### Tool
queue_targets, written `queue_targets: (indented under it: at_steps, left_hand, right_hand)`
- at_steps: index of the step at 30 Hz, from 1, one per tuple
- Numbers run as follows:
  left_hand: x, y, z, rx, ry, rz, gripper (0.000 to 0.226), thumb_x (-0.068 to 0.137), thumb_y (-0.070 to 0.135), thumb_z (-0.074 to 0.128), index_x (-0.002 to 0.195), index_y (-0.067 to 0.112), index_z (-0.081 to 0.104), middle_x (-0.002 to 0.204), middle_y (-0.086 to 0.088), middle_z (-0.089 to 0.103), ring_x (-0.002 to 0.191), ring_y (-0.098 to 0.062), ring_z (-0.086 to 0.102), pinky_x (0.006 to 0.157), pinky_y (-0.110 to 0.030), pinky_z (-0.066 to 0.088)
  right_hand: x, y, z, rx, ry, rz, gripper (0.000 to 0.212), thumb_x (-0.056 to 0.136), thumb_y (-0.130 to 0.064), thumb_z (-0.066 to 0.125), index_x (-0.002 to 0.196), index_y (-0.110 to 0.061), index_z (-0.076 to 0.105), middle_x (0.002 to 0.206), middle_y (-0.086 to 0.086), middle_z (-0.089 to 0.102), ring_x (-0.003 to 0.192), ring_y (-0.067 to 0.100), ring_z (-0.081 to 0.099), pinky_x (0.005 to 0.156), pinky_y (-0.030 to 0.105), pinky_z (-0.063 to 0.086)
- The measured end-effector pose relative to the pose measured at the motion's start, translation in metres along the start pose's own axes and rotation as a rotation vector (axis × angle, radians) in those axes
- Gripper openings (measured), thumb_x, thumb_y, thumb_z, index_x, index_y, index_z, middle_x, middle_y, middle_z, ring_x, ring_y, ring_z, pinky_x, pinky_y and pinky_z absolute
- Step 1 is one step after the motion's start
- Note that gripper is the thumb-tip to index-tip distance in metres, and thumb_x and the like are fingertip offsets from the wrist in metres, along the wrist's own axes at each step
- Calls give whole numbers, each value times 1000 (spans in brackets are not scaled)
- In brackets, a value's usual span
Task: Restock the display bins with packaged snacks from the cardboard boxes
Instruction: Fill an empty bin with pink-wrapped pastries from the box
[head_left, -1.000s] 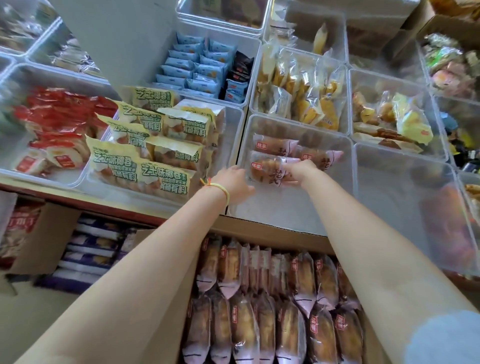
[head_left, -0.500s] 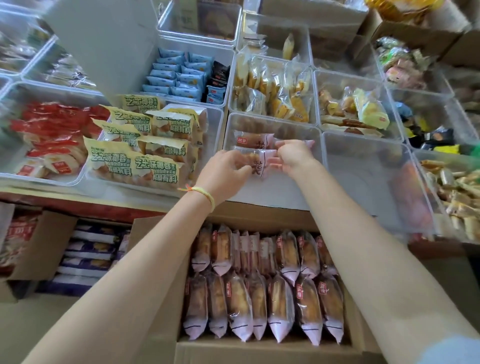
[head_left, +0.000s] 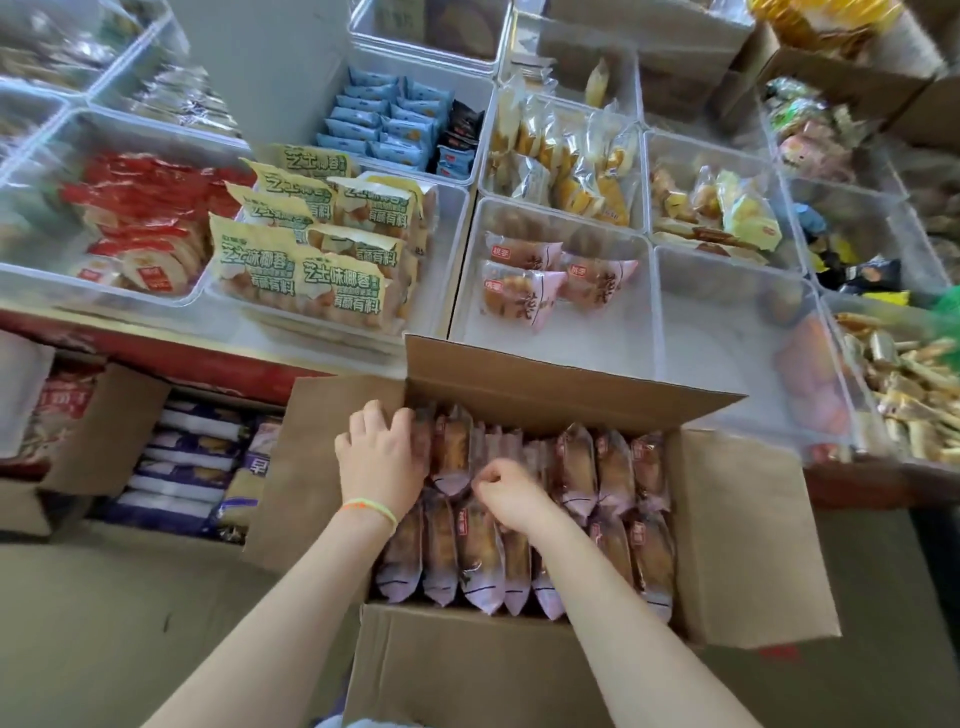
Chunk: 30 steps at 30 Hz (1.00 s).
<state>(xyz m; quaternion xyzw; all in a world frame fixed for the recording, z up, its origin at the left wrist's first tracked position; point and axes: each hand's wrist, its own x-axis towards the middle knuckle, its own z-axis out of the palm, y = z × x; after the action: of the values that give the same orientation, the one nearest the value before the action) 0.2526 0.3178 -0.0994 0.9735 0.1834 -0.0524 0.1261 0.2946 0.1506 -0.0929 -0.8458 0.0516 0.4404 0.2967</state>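
Note:
An open cardboard box (head_left: 748, 525) stands below the shelf edge, packed with two rows of pink-wrapped pastry packets (head_left: 613, 467). My left hand (head_left: 382, 460) reaches into the box's back left corner, its fingers curled round the end packets there. Curled over the middle of the box, my right hand (head_left: 511, 493) pinches the tops of packets between the two rows. Straight above the box is a clear display bin (head_left: 550, 345) that holds three of the same pink packets (head_left: 522, 288) near its back wall.
Neighbouring clear bins hold green-and-yellow packs (head_left: 311, 260), red packs (head_left: 135, 223), blue packs (head_left: 384, 124) and yellow bread packs (head_left: 566, 161). Another clear bin (head_left: 727, 338) sits right of the pink-packet bin. A second cardboard box (head_left: 104, 431) with purple-and-white packs stands at the left.
Both hands have let go of the packets in the bin and dropped down into the cardboard box. The view has tilted down with them.

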Motion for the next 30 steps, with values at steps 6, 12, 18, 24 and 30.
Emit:
queue_targets:
  at_steps: [6, 12, 18, 24, 30]
  left_hand:
    - [-14, -17, 11, 17, -194, 63, 52, 80, 9, 56, 130, 20, 48, 158, -9, 14, 137, -35, 24, 99, -43, 39]
    - [-13, -20, 3, 9, -253, 92, 46, 84, 11, 53, 128, 21, 51, 159, -7, 11, 137, -32, 24, 97, -42, 41]
    - [-4, -25, -4, -225, -254, 46, 37, 81, 22, 56, 117, 19, 65, 151, -4, 34, 133, -31, 33, 105, -42, 38]
    - [5, 2, -47, -1012, -379, -141, 63, 78, 49, 72, 132, 23, 54, 125, 5, 59, 101, -5, 60, 83, -17, 48]
    - [1, 41, -94, -1469, -856, 153, 71, 80, 41, 77, 138, 8, 50, 116, -19, 67, 99, -26, 66, 89, -42, 53]
  right_hand:
    - [7, -8, 50, -626, 240, -102, 32, 99, -28, 52, 128, -13, 52, 135, 10, 45, 99, 31, 61, 71, 35, 47]
    - [1, -9, 53, -731, 359, -319, 31, 96, 0, 43, 124, -13, 48, 119, 13, 46, 83, 32, 59, 60, 34, 35]
    - [-3, -11, 20, -201, 626, -451, 15, 97, -9, 50, 98, -11, 65, 103, 1, 47, 92, 21, 50, 74, 31, 42]
    - [-64, -13, -45, 401, 417, -474, 14, 103, -17, 49, 94, -24, 56, 95, 7, 66, 86, 25, 61, 82, 34, 51]
    - [-115, -23, -95, 1234, 91, -518, 31, 105, -11, 39, 88, -26, 60, 112, 19, 68, 92, 34, 65, 76, 42, 56]
